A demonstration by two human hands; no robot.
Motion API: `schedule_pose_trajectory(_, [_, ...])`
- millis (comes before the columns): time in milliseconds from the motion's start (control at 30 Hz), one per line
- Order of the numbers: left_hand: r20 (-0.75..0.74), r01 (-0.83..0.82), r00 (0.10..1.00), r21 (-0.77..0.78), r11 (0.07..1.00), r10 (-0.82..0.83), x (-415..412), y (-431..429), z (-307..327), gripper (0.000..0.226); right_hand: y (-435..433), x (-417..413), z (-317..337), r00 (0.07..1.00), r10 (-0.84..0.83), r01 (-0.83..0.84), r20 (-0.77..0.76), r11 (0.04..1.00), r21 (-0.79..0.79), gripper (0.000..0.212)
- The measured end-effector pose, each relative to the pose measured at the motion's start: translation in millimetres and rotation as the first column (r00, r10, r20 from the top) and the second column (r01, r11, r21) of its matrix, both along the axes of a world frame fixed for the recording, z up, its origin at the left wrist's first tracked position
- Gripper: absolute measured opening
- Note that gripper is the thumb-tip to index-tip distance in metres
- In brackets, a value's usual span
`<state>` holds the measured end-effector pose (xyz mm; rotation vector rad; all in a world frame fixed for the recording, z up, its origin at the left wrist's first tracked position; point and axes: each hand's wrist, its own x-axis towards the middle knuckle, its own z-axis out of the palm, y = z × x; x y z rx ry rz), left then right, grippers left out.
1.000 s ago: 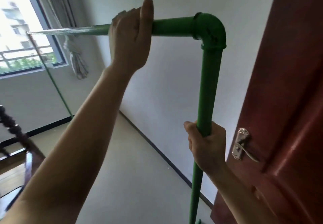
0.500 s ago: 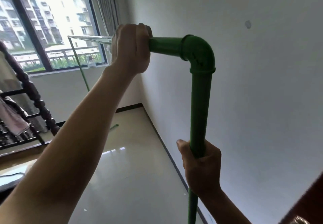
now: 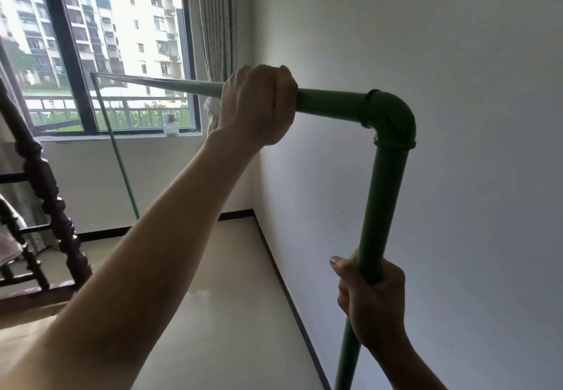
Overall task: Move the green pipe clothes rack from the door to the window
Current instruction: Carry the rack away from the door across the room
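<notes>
We hold the rack in both hands: our left hand is wrapped over the top bar, fingers curled fully round it, and our right hand grips the near upright below the elbow joint, fingers closed on the pipe with the thumb up its side. The top bar's long axis runs away from us, straight toward the window, with the far upright already standing just in front of the sill. The wall lies close along our right. We cannot see the rack's feet, so whether it is off the floor we cannot tell. The window end leads, so we judge the coming move is a push along that axis, the left hand being nearer the window.
</notes>
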<state>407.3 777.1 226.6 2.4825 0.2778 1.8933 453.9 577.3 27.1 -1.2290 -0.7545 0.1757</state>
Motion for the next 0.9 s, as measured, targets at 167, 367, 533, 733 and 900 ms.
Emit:
schedule_pose_trajectory(167, [-0.025,-0.016,1.0,0.01,1.0,0.016,11,73,-2,0.055,76,26,-3,0.998,0.067,-0.067,-0.007,0.998,-0.008,0.034])
schedule_pose_trajectory(367, [-0.031,-0.182,0.982,0.068,0.981,0.184,38,145,-7,0.058,152,68,-9,0.987,0.159,-0.159,-0.016,0.987,-0.003,0.031])
schedule_pose_trajectory(533, [-0.041,-0.337,0.941,-0.016,0.941,0.336,81,190,-1,0.051,208,128,-9,0.977,0.215,-0.215,-0.008,0.977,-0.004,0.04])
schedule_pose_trajectory(733, [-0.043,-0.282,0.958,0.034,0.959,0.284,131,239,14,0.04,278,203,8,0.955,0.292,-0.293,0.05,0.956,0.011,0.049])
schedule_pose_trajectory(900, [-0.051,-0.425,0.9,0.106,0.899,0.432,155,292,10,0.05,342,249,7,0.933,0.351,-0.352,0.073,0.936,0.0,0.045])
